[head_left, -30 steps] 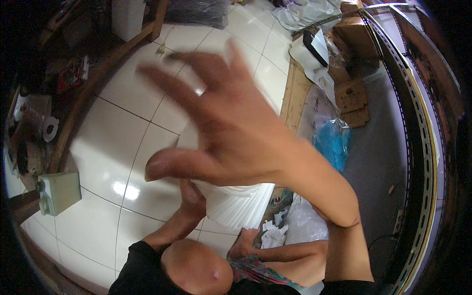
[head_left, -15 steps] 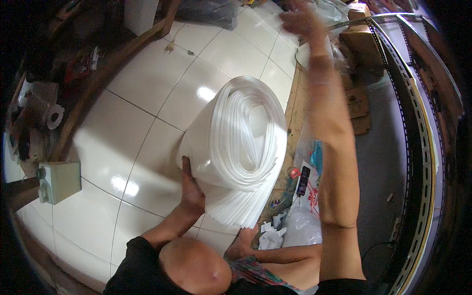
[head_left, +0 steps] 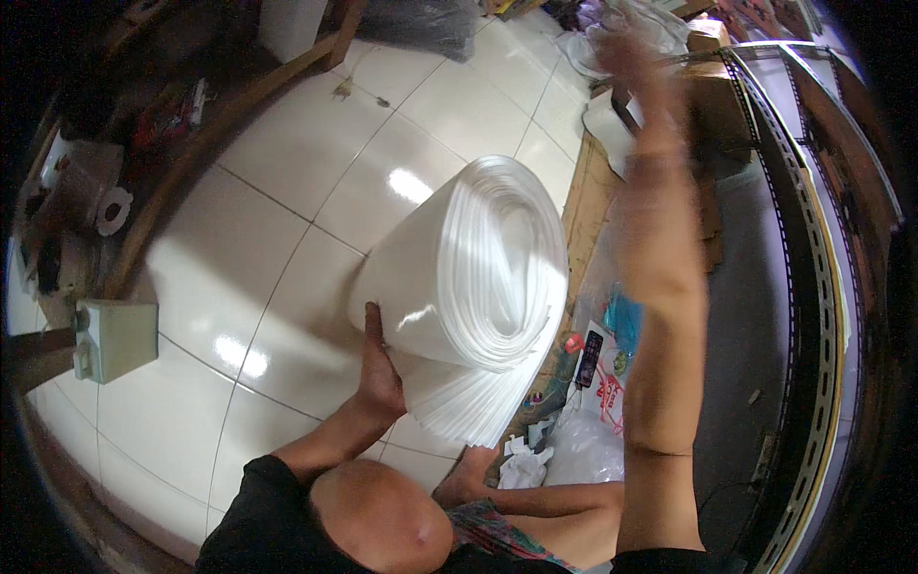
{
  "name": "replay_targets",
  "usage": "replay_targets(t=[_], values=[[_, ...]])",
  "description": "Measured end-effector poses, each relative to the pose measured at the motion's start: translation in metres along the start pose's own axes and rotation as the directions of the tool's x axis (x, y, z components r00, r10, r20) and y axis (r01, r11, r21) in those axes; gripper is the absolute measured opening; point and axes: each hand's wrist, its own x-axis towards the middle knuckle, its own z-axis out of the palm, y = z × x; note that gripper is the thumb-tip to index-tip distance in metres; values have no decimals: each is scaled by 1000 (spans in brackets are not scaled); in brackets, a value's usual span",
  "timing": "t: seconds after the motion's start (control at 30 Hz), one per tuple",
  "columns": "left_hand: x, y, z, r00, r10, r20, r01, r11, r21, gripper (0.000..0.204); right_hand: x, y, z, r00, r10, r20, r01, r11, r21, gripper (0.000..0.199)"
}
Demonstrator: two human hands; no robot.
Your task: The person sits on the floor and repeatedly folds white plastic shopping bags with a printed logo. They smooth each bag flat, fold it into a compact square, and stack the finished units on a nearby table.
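A thick roll of whitish, translucent plastic sheets [head_left: 406, 263] stands tilted in front of me, many layers showing at its oval end. Its loose layered edges fan out toward my bare foot. My left hand [head_left: 382, 375] grips the roll's lower left side, thumb lying along the outside and the other fingers hidden behind it. Far from the roll, my right hand [head_left: 639, 72] is stretched forward at the upper right, near some crumpled clear plastic [head_left: 579, 48]. Motion smears its fingers, so its grip cannot be read.
White floor tiles [head_left: 277, 182] lie to the left, with a pale green box [head_left: 120, 340] on them. On the right are a black remote control [head_left: 590, 359], a bulging plastic bag [head_left: 583, 450] and a perforated metal rack [head_left: 798, 191]. A cardboard box [head_left: 717, 110] stands behind.
My right hand has swung a little right and slightly nearer, still blurred. The roll has turned slightly within my left hand's hold, its end facing more to the right. The view has shifted a bit.
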Motion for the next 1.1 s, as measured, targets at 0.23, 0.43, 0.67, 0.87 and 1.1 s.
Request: replay_targets(t=[0.23,0.43,0.67,0.87,1.1], values=[[2,-5,8,999,-38,21,39,999,-25,87,2,-23,44,992,-14,128,21,999,-48,78],[4,-8,-6,996,-74,44,78,994,-75,87,16,-43,35,996,32,88,-27,998,-51,80],[0,-7,0,997,-52,57,57,994,-91,87,55,-3,4,952,-303,-43,292,941,-174,63],[7,-12,-14,999,33,44,-41,978,206,88,13,12,46,965,172,198,-158,984,-85,59],[-2,-6,2,998,-66,-18,65,995,-71,82,-35,77,14,957,289,3,-278,924,-261,62]])
